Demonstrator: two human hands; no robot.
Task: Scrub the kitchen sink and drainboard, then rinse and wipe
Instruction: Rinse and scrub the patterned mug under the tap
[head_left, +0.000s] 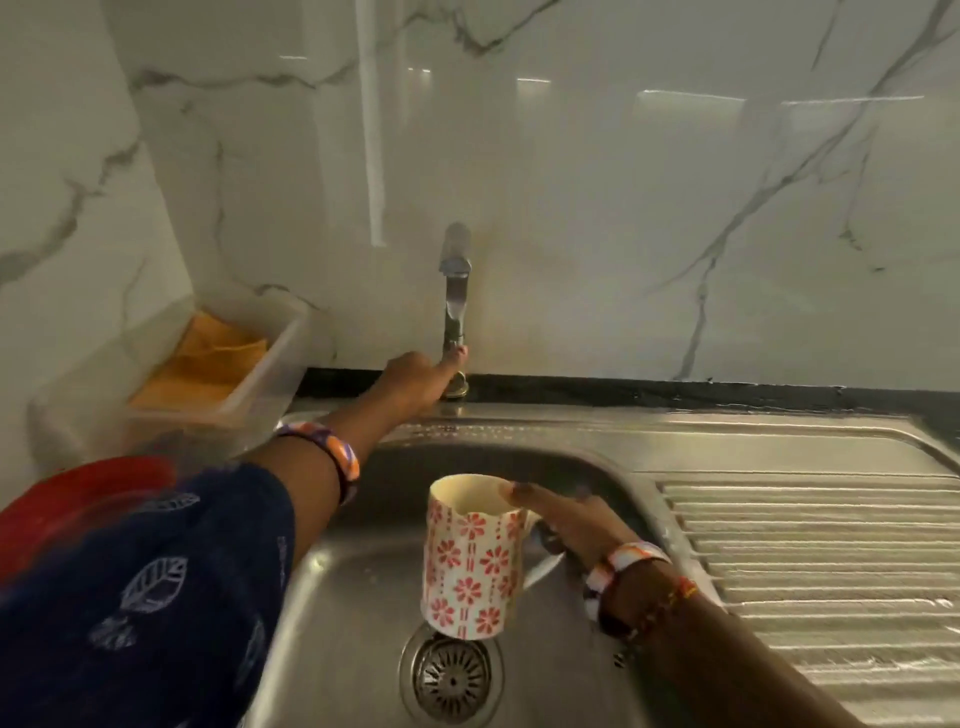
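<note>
Marble-tiled wall, steel sink (363, 597) with the ribbed drainboard (810, 571) to its right. Head view: our left hand (415, 382) reaches to the tap (456, 296) base, fingers at the valve; grip too blurred to tell. Right hand (566, 525) pinches the floral mug (470, 556) at rim and handle, over the drain (452, 678), probably to catch rinse water. Orange cloth (218, 358) sits in the tub on the worktop, out of splash range.

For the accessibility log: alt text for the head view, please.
Over a steel sink, the right hand holds a red-flowered mug by its handle while the left hand reaches to the base of the tap. A ribbed drainboard lies to the right.
</note>
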